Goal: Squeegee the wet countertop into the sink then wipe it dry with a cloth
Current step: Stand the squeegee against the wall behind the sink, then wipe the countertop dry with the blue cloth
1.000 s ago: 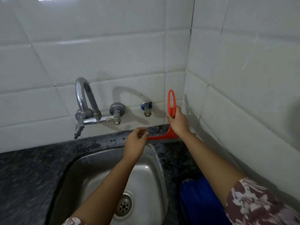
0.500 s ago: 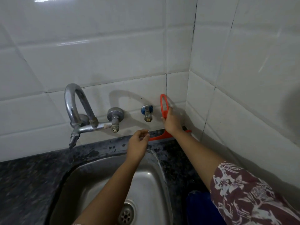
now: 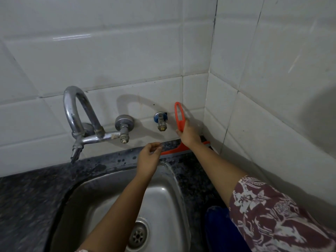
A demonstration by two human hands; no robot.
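My right hand [image 3: 189,134] grips the looped handle of an orange squeegee [image 3: 179,117], whose blade [image 3: 172,151] rests on the dark speckled countertop [image 3: 190,171] in the far corner behind the steel sink [image 3: 163,200]. My left hand [image 3: 150,158] hovers over the sink's back rim, fingers loosely curled, its fingertips right at the blade's left end; I cannot tell if they touch it. A blue cloth [image 3: 217,226] lies on the counter at the sink's right, partly hidden by my right arm.
A chrome tap [image 3: 80,124] sticks out from the tiled back wall above the sink's left side, with a small valve [image 3: 161,121] beside the squeegee handle. A tiled side wall [image 3: 272,106] closes in on the right. The drain [image 3: 139,233] sits at the sink's bottom.
The squeegee and my right hand have shifted slightly right, deeper into the corner against the back wall. My left hand stays at the blade's left end. The view has tilted.
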